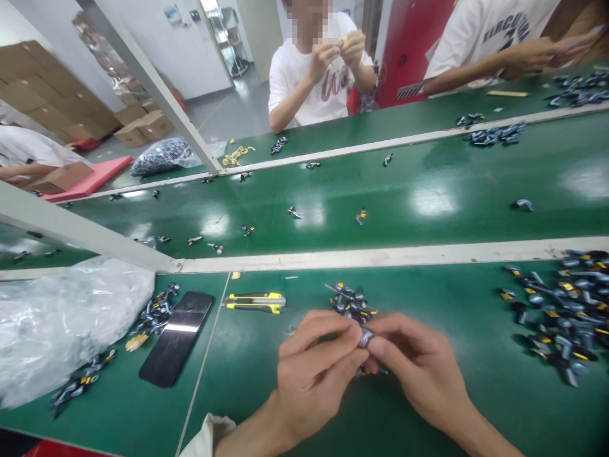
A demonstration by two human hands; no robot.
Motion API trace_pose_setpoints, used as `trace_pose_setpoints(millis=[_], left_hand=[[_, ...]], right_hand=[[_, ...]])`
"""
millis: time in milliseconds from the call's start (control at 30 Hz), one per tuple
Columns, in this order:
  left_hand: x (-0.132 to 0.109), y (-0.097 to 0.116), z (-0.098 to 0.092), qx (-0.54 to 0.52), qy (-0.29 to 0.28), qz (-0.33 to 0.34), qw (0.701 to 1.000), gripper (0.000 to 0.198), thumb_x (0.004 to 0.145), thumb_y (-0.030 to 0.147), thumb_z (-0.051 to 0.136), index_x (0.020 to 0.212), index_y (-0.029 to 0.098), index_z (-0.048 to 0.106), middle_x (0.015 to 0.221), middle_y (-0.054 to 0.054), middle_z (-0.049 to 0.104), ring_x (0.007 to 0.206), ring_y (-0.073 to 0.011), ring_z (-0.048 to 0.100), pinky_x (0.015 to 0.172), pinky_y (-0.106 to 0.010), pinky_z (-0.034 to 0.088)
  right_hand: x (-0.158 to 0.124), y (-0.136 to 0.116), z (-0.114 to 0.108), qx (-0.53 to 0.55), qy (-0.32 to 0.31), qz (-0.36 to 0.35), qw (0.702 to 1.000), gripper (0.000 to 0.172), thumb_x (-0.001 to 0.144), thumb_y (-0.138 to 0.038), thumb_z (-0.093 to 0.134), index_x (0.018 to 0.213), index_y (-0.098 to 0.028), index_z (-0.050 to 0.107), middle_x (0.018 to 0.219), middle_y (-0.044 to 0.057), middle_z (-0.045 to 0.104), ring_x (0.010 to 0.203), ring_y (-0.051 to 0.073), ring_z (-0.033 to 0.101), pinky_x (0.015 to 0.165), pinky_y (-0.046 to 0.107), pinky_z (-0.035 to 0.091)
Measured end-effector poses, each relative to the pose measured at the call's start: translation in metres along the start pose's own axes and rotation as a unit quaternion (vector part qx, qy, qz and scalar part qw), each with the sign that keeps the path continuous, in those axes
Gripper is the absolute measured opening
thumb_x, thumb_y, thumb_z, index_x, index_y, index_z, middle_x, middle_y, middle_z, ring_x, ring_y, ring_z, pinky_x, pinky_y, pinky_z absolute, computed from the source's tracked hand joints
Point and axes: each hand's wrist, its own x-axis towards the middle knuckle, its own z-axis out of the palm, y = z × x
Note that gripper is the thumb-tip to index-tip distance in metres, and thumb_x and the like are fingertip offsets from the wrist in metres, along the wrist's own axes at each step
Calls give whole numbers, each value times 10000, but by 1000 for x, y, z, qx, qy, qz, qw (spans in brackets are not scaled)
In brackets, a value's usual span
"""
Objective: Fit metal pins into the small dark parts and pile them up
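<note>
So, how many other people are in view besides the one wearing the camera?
3: a person opposite, a person at top right, and a person at left edge, mostly cut off. Others may be hidden.

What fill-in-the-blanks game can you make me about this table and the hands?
1. The left hand and right hand pinch one small part above a table coloured ____.
2. The utility knife is black and ____.
3. The big heap of parts lies on the side of the ____ hand.
Missing words: green; yellow; right.
</note>
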Motion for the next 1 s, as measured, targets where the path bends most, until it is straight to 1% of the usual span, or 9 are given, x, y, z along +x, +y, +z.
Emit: trace_pose_setpoints(millis=[100, 233, 400, 467, 567, 700, 833, 933, 1000], left_hand=[[1, 1, 1, -12, -8, -12, 1000, 264, 884, 27, 695, 1130, 115, 736, 1030, -105, 715, 933, -179, 666, 811, -319, 587], [-1, 3, 6, -30, -2, -33, 999, 136, 883, 80, 728, 1005, 141, 728, 941, -64, 705, 888, -160, 666, 810, -303, 576], [-12, 2, 16, -56, 17, -65, 996, 127, 866, 99, 756, 916, 180, 673, 903, -20, 658, 873, -141, 648, 801, -280, 559], [-17, 1, 20, -111, 10, -120, 986, 120, 866, 143, 771, 896, 200, 668, 909, -4, 638, 850, -120, 638, 781, -248, 544], [-20, 0, 24, -241, -9, -239, 941, 227, 796, 320, 850, 896, 218, 673, 985, -9, 621, 884, -120, 635, 785, -221, 537], [-14, 1, 20, -350, -96, -301, 882, 629, 687, 457, 899, 1242, 266, 673, 1366, -102, 604, 1251, -252, 602, 1059, -351, 496], [-9, 3, 16, -368, -173, -258, 876, 582, 748, 361, 875, 1297, 267, 705, 1355, -105, 689, 1335, -293, 588, 1206, -432, 369], [-9, 0, 17, -370, -152, -283, 871, 576, 707, 371, 900, 1251, 281, 733, 1314, -80, 722, 1296, -292, 628, 1161, -403, 439], [-7, -8, 17, -318, -114, -330, 881, 525, 744, 413, 868, 1233, 277, 735, 1276, -72, 743, 1214, -272, 684, 1066, -362, 526]], right_hand=[[-1, 1, -1, 61, -66, 76, 993, 336, 969, -471, 627, 782, -192, 639, 550, -47, 561, 480, 90, 514, 503, 193, 438], [-6, 4, 4, 112, -129, 138, 976, 456, 1027, -573, 440, 763, -205, 499, 519, -75, 455, 428, 75, 407, 461, 199, 346], [-11, 9, 17, 121, -81, 212, 966, 548, 993, -665, 400, 666, -226, 421, 522, -95, 265, 421, 77, 231, 373, 212, 189], [-12, 10, 19, 99, -55, 195, 974, 589, 986, -669, 411, 599, -225, 386, 515, -84, 245, 434, 83, 219, 386, 232, 165], [-12, 8, 16, 33, -53, 117, 991, 647, 1020, -625, 359, 519, -219, 304, 463, -64, 247, 437, 94, 264, 435, 261, 222], [-14, 1, 5, -37, -105, 3, 994, 596, 1071, -529, 291, 574, -206, 360, 515, -46, 353, 498, 108, 351, 534, 261, 332], [-21, -4, 4, -71, -164, -45, 983, 568, 1096, -443, 238, 620, -210, 441, 561, -33, 443, 521, 116, 391, 521, 242, 358], [-18, -4, 6, -145, -162, -56, 974, 618, 1097, -419, 184, 602, -207, 487, 574, 0, 547, 568, 136, 509, 599, 250, 438], [-1, -3, -1, -271, -122, -25, 954, 627, 1087, -424, 192, 576, -210, 486, 561, 7, 574, 577, 151, 559, 612, 252, 460]])
